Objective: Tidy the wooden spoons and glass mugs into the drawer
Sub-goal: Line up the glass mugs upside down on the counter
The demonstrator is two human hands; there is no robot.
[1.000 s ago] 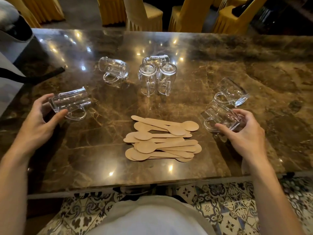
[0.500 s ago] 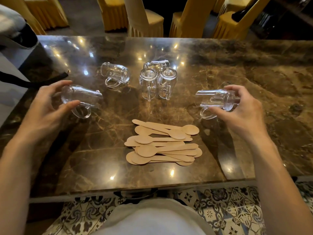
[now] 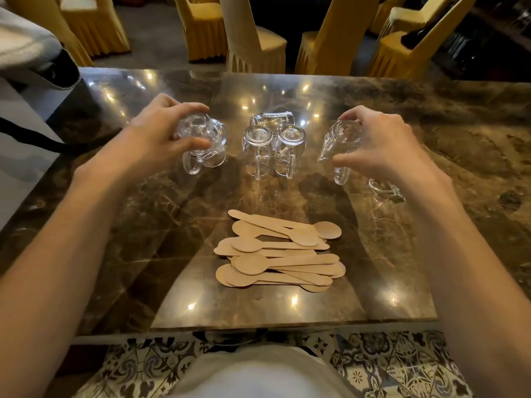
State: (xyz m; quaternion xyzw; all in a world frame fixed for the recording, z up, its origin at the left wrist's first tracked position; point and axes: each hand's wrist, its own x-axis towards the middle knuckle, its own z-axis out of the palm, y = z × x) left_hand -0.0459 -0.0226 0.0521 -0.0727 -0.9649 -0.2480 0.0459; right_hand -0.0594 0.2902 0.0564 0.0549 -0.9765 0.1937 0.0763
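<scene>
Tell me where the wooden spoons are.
Head view: the wooden spoons lie piled at the centre of the marble table, nearer the person than the two standing glass mugs.

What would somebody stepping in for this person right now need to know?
Left hand: grips a glass mug.
Right hand: grips another mug.
Two upturned mugs stand in the middle, a tipped mug behind them, and a half-hidden mug under the right wrist.
Wooden spoons: piled nearest the person.
Done: nothing stowed; no drawer in view.
Left: every mug and spoon.
</scene>
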